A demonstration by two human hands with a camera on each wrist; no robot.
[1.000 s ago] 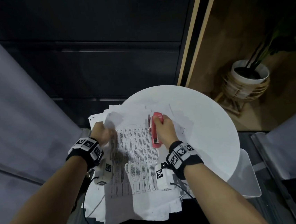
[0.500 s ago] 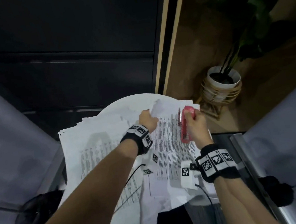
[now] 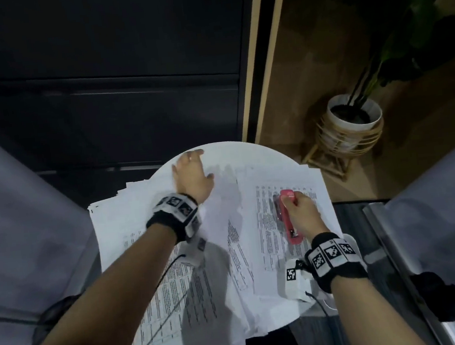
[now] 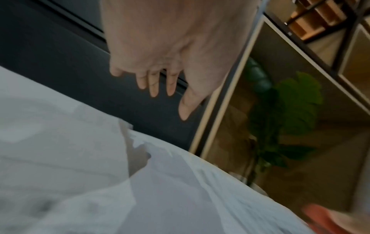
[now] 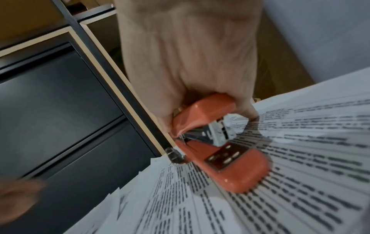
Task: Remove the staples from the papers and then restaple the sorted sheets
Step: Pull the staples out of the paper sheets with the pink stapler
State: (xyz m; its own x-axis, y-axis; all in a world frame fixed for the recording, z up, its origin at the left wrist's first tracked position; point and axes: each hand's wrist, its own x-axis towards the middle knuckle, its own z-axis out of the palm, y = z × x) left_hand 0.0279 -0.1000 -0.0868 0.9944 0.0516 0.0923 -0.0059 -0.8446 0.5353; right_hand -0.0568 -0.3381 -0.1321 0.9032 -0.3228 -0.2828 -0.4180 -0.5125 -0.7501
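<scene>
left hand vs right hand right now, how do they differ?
The left hand is open with fingers spread and holds nothing; the right hand grips the pink stapler. The left hand reaches to the far rim of the round white table; the right hand sits nearer, over the printed sheets. Both wear marker wristbands.

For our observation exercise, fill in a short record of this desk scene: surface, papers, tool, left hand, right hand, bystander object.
surface: round white table
papers: printed sheets spread loosely over the table, some overhanging the near edge
tool: pink stapler, over the printed sheets
left hand: left hand open, fingers spread, holding nothing
right hand: right hand grips the stapler
bystander object: potted plant on the floor
</scene>
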